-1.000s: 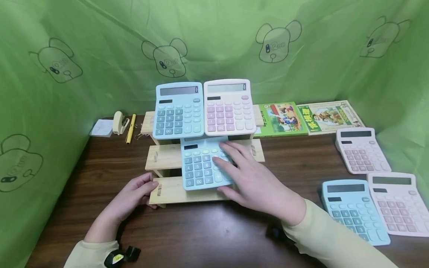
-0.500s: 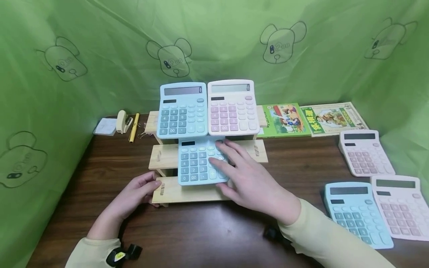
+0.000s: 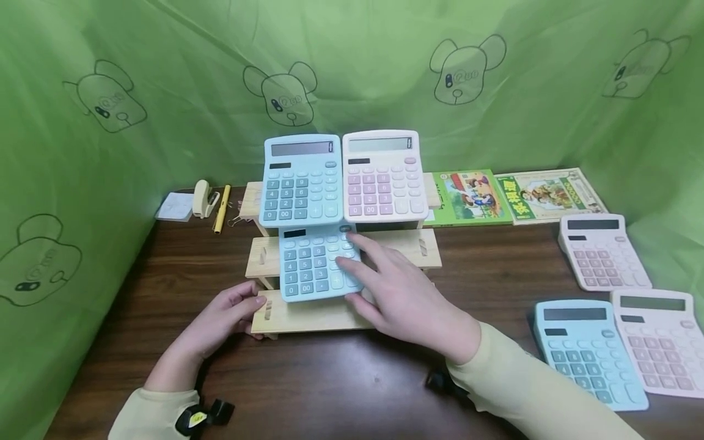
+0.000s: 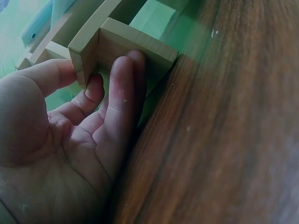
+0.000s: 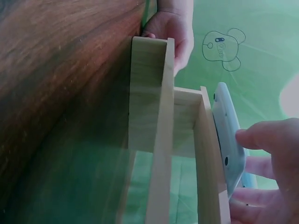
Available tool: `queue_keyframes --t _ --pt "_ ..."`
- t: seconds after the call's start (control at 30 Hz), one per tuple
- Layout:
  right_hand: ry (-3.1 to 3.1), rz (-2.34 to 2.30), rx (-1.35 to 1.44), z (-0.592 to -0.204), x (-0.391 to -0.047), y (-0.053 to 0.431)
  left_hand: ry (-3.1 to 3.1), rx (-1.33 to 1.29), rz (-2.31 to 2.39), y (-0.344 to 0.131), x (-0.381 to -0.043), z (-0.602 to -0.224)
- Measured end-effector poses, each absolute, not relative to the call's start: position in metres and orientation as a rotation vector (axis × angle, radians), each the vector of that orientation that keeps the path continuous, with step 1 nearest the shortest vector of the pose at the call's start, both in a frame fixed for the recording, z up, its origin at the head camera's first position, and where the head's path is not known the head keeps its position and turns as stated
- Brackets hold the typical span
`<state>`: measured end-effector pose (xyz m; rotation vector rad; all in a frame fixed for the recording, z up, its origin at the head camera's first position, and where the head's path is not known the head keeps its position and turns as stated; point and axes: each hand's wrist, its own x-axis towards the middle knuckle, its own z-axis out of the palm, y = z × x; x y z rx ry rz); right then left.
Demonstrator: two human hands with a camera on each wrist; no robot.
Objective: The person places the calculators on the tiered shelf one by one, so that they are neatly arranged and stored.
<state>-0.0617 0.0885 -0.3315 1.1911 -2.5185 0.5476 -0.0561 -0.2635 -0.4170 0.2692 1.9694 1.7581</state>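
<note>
A three-step wooden shelf (image 3: 308,318) stands on the table. My left hand (image 3: 222,321) grips the left end of its lowest step; the left wrist view shows the thumb on the board's edge and fingers (image 4: 119,88) curled beneath. My right hand (image 3: 404,293) holds a blue calculator (image 3: 305,263) on the middle step by its right side, thumb at the lower right corner and fingers over the right-hand keys. The right wrist view has this calculator (image 5: 229,140) leaning along the step. Its top is hidden behind another blue calculator (image 3: 302,177) and a white-and-purple calculator (image 3: 383,177) on the top step.
Two pink calculators (image 3: 605,250) and a blue calculator (image 3: 591,354) lie on the right. Behind them are two picture books (image 3: 467,195). A stapler (image 3: 202,198), yellow pen (image 3: 222,209) and paper pad (image 3: 175,206) lie back left. Green cloth (image 3: 352,61) surrounds the table.
My right hand has moved the blue calculator left along the middle step, and its lower edge has shifted slightly back. My left hand keeps its hold on the shelf. The head view has shifted slightly.
</note>
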Motion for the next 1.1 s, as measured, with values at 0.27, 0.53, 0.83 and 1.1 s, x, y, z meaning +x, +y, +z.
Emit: queue_keyframes --t 0.27,0.53,0.83,1.1 --pt "-2.510 0.556 1.205 -0.337 -0.060 0.082 1.954 0.284 1.758 -0.262 -0.056 -0.416" --pt "-2.477 0.535 1.234 -0.337 -0.061 0.079 2.004 0.223 1.738 -0.263 -0.057 -0.414" --pt "-2.484 0.505 1.210 -0.339 -0.059 0.072 1.971 0.241 1.777 -0.263 -0.055 -0.418" --pt "-2.499 0.506 1.236 -0.342 -0.060 0.069 1.972 0.222 1.770 -0.262 -0.054 -0.417"
